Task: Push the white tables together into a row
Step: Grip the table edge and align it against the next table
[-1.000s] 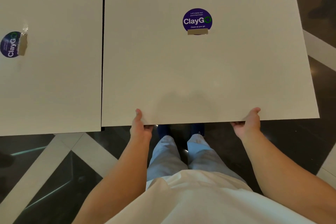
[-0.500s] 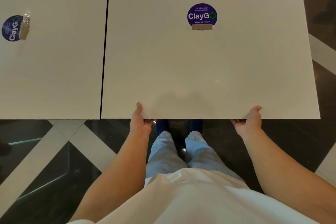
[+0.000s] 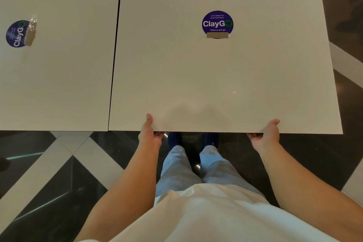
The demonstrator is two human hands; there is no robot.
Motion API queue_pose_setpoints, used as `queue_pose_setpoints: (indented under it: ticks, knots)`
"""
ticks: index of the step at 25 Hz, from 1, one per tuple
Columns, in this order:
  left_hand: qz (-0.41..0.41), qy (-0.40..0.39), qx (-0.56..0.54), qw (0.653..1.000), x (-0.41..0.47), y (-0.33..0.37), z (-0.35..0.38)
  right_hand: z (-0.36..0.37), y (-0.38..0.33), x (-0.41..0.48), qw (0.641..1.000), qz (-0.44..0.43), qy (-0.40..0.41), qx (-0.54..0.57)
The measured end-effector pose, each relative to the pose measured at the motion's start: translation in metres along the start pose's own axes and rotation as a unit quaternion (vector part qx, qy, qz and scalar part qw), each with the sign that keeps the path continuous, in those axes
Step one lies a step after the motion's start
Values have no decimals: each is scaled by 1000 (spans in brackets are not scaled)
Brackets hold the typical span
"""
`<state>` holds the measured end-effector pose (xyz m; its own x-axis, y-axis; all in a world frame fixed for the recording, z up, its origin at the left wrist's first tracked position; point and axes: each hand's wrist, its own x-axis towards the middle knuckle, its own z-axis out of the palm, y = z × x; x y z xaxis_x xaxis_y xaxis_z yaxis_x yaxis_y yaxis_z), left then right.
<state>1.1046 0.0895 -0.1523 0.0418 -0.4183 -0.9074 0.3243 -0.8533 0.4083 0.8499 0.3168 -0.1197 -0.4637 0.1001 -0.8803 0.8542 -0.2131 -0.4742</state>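
Two white tables fill the upper view. The right white table (image 3: 196, 76) carries a round purple ClayGo sticker (image 3: 217, 23). The left white table (image 3: 62, 61) has the same sticker (image 3: 16, 34) turned sideways. A thin dark gap (image 3: 115, 49) runs between them, and their near edges line up. My left hand (image 3: 149, 133) grips the right table's near edge, thumb on top, fingers under. My right hand (image 3: 266, 133) holds the same edge further right in the same way.
Below the tables lies a dark glossy floor (image 3: 59, 182) crossed by pale diagonal stripes (image 3: 92, 155). My legs and dark shoes (image 3: 173, 139) stand just under the right table's near edge. Dark floor shows past that table's right side.
The left table's near edge sat lower than the right table's a second ago; now both near edges are level. My hands keep their grip in the same places.
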Motion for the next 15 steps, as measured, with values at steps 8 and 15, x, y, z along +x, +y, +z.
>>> queue_pose_setpoints:
  ticks: [8,15]
  knots:
    - [-9,3,1,1000,-1,0,-2,-1,-3,-1,1000,5,-1,-8]
    - [-8,4,2,1000,-2,0,-3,-3,-1,0,1000,3,2,-5]
